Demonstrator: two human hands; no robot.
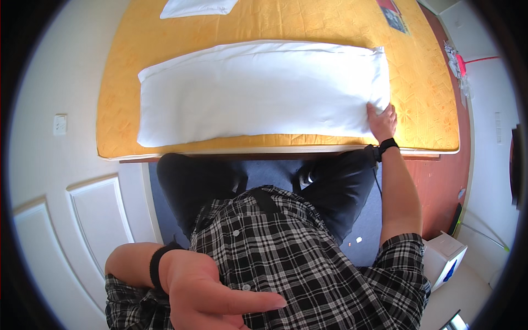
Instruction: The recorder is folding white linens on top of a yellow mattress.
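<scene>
A long white pillow (255, 95) lies flat across the yellow patterned mattress (425, 95) before me. My right hand (383, 121) grips or presses the pillow's near right corner, thumb on top and fingers over its right edge; whether cloth is pinched is partly hidden. Raised close to the camera, over the plaid shirt, my left hand (206, 288) touches nothing that shows; one finger points right and the others are cut off by the bottom of the view. Another white pillow (198, 7) lies farther back on the mattress.
At the mattress's back right lies a printed item (394, 18). White panelled door (99, 210) at left, wall socket (60, 124) beyond. To the right stand a white box (445, 255) and a broom (457, 218). Small scraps (359, 239) lie on the blue floor.
</scene>
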